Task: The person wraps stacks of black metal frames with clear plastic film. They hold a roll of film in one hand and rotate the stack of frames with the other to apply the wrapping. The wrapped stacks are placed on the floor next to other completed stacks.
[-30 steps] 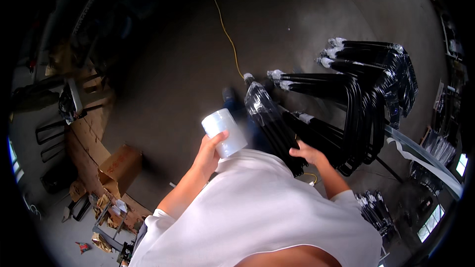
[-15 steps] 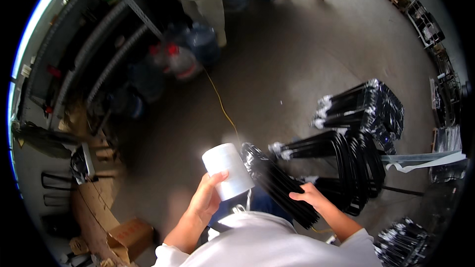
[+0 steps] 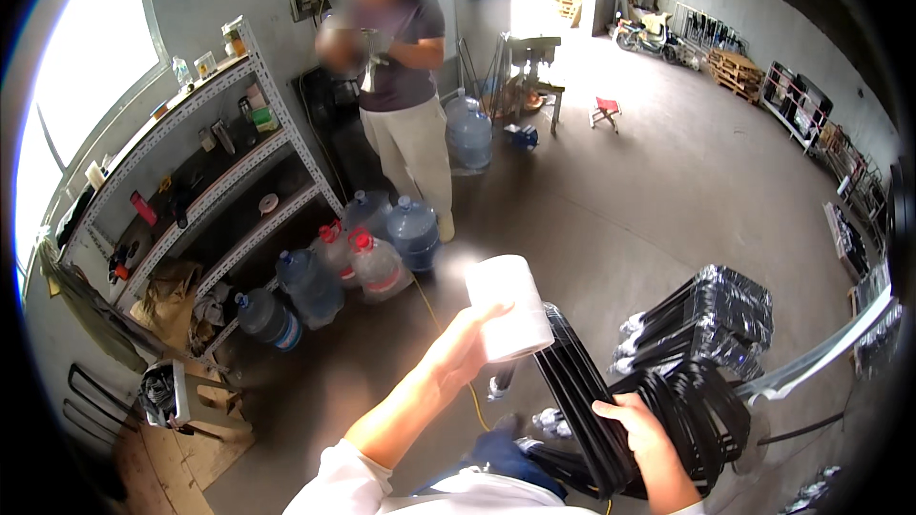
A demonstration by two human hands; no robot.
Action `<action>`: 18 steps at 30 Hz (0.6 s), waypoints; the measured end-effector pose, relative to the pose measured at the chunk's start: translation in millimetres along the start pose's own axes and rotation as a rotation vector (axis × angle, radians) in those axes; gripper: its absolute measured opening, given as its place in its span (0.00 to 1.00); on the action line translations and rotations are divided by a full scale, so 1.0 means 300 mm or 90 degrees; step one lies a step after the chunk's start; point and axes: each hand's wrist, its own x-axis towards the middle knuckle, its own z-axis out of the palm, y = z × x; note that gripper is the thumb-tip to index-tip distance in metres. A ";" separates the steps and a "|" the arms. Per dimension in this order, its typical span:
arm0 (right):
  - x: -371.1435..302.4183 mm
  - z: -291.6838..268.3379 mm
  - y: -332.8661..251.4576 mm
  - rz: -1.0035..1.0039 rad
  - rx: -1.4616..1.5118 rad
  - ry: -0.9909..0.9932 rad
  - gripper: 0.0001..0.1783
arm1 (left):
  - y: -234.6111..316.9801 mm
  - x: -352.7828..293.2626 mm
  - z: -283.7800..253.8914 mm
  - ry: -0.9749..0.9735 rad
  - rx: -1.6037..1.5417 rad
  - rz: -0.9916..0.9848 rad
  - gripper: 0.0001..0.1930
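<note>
My left hand (image 3: 456, 351) grips a white roll of what looks like wrapping film (image 3: 515, 315), its thumb lying across the roll's side. The roll is beside the far end of a bundle of long black bars (image 3: 584, 386), at the bundle's left. Around the near part of that bundle my right hand (image 3: 644, 429) is closed, with the thumb on top. To its right lie more black curved tubes (image 3: 697, 415), and beyond them a stack of black pieces wrapped in clear film (image 3: 720, 319).
A person (image 3: 405, 76) stands at the far left by a metal shelf (image 3: 229, 153). Several large water bottles (image 3: 413, 234) are on the floor there. A yellow cord (image 3: 429, 300) runs toward me. A red folding stool (image 3: 605, 112) and wooden pallets (image 3: 735, 72) are farther off.
My view has tilted up, bringing the person, the shelf and the far doorway into sight. Both hands keep their holds; the roll and the bundle now appear farther right, with the bundle steeper.
</note>
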 end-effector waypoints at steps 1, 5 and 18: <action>0.038 -0.007 -0.009 -0.013 0.005 0.002 0.11 | 0.021 0.036 0.014 -0.017 0.009 0.005 0.32; 0.198 0.049 -0.020 -0.028 0.068 -0.018 0.09 | 0.067 0.217 -0.041 -0.057 0.046 0.012 0.31; 0.764 0.231 -0.064 -0.120 0.248 0.164 0.11 | 0.188 0.946 -0.191 -0.090 0.153 -0.104 0.30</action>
